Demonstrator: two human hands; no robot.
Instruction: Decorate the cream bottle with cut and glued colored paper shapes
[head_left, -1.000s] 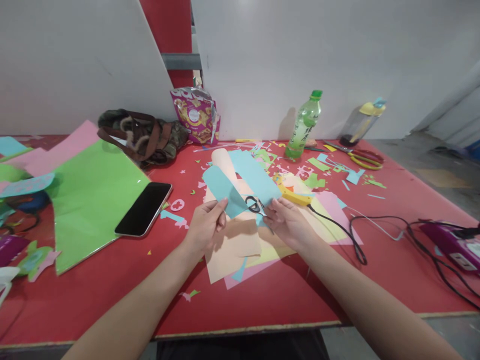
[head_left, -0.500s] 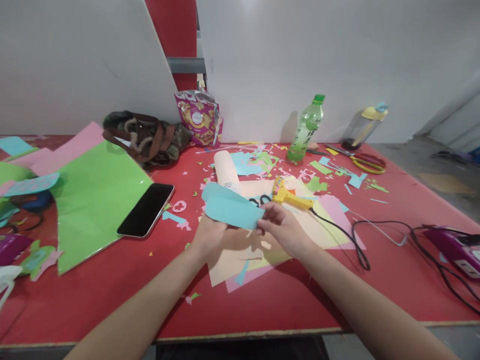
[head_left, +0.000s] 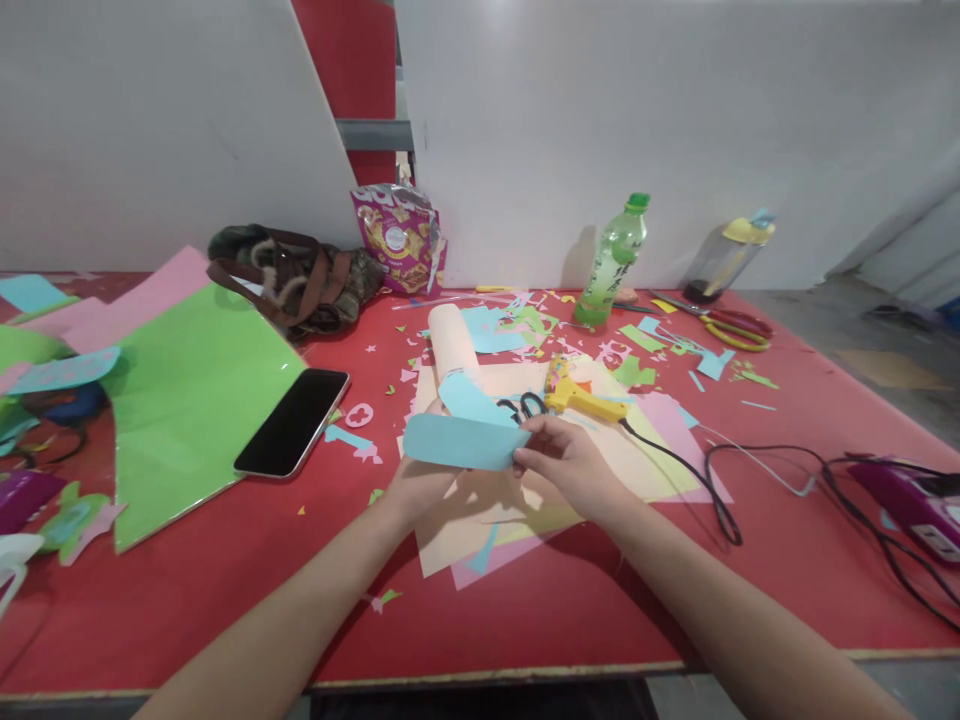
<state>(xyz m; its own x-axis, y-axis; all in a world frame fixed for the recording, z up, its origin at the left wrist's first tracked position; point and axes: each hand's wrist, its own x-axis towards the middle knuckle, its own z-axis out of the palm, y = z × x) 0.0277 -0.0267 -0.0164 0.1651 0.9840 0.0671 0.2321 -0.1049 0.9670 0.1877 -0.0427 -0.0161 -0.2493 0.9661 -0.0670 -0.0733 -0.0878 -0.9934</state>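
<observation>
A light blue paper piece (head_left: 461, 443) is held in the air above the paper sheets, its two flaps spread in a V that meets at the right end. My right hand (head_left: 566, 460) pinches that right end between thumb and fingers. Below the left part, my left hand (head_left: 420, 485) grips the piece from underneath, with its fingers mostly hidden behind the paper. Just behind lie the black handles of scissors (head_left: 532, 404) and a yellow glue gun (head_left: 589, 397). A pale peach paper roll (head_left: 452, 342) lies behind the rear flap.
Left are a phone (head_left: 292, 422), green sheet (head_left: 195, 400) and camouflage bag (head_left: 300, 275). Behind stand a snack bag (head_left: 401, 240), green bottle (head_left: 613, 260) and yellow-lidded bottle (head_left: 731, 258). Paper scraps (head_left: 634, 372) cover the red table (head_left: 810, 560); a black cord (head_left: 667, 448) reaches a purple power strip (head_left: 911, 500).
The front flap of the blue paper has tipped down toward me, and the rear flap now shows separately behind it. Both hands stay in nearly the same place.
</observation>
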